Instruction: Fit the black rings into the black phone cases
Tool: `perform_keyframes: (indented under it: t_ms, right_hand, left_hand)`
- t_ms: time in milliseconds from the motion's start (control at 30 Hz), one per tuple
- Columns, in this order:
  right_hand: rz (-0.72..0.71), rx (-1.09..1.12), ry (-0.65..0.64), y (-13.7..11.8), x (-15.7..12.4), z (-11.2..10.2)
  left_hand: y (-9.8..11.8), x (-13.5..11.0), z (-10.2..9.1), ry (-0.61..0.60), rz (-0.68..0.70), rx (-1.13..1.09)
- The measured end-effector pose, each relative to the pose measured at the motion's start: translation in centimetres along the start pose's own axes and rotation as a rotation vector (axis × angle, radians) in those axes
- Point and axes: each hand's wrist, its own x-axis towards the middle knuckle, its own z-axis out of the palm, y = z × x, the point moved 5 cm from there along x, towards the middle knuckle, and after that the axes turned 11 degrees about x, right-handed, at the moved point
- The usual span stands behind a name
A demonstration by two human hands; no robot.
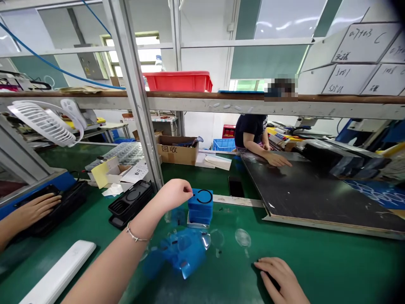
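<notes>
My left hand (177, 193) is closed in a pinch at the upper left corner of a stack of blue film sheets (200, 209). A black ring (204, 196) lies on the top sheet, its small tab close to my fingertips; what they hold is too small to make out. Below the stack lies a crumpled heap of peeled blue film (186, 251). Clear round pieces (243, 237) with tabs are scattered beside it. My right hand (280, 278) rests on the green mat (332, 261) at lower right, fingers extended and holding nothing.
Black trays (131, 202) and a white bar-shaped object (60, 270) lie left. A co-worker's hand (41, 207) touches a black case. A metal post (136, 93) rises behind my left hand. Back right are a phone (236, 186), a black board (316, 194) and another person's hand (278, 159).
</notes>
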Motion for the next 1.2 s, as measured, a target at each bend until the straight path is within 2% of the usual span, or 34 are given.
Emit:
perform_keyframes:
  t_ms: [133, 300, 467, 600, 700, 767, 867, 967, 1067, 1200]
  right_hand:
    - [0.027, -0.026, 0.055, 2.3, 1.0, 0.0]
    - [0.0, -0.03, 0.114, 1.9, 1.2, -0.3]
    - [0.004, -0.026, 0.139, 1.0, 0.7, -0.4]
    - [0.041, -0.045, 0.047, 0.8, 0.6, -0.5]
    - [0.041, -0.073, 0.008, 0.9, 0.4, -0.6]
    - [0.054, -0.089, -0.008, 1.2, 0.2, -0.5]
    - [0.088, -0.106, -0.048, 2.0, 0.0, -0.3]
    - [0.113, -0.124, -0.077, 2.5, 0.1, -0.2]
    - [0.147, -0.138, -0.142, 3.1, 0.1, -0.2]
    - [0.159, -0.176, -0.201, 3.7, 0.1, -0.1]
  left_hand:
    - [1.2, 0.5, -0.4, -0.106, -0.003, 0.071]
    - [2.3, 0.6, -0.2, -0.183, -0.034, 0.054]
    - [4.3, 1.1, -0.9, -0.232, 0.06, -0.21]
    - [5.2, -1.1, -1.4, -0.183, 0.109, -0.439]
    - [3.4, -4.6, 0.6, -0.125, 0.041, -0.474]
    - [1.1, -6.9, 3.3, -0.076, -0.064, -0.423]
    - [-2.1, -9.3, 8.2, -0.104, -0.208, -0.284]
    - [-3.7, -10.2, 11.4, -0.114, -0.27, -0.124]
    - [-3.8, -10.3, 12.1, -0.077, -0.298, -0.015]
    - [-3.3, -9.6, 10.2, -0.001, -0.255, -0.001]
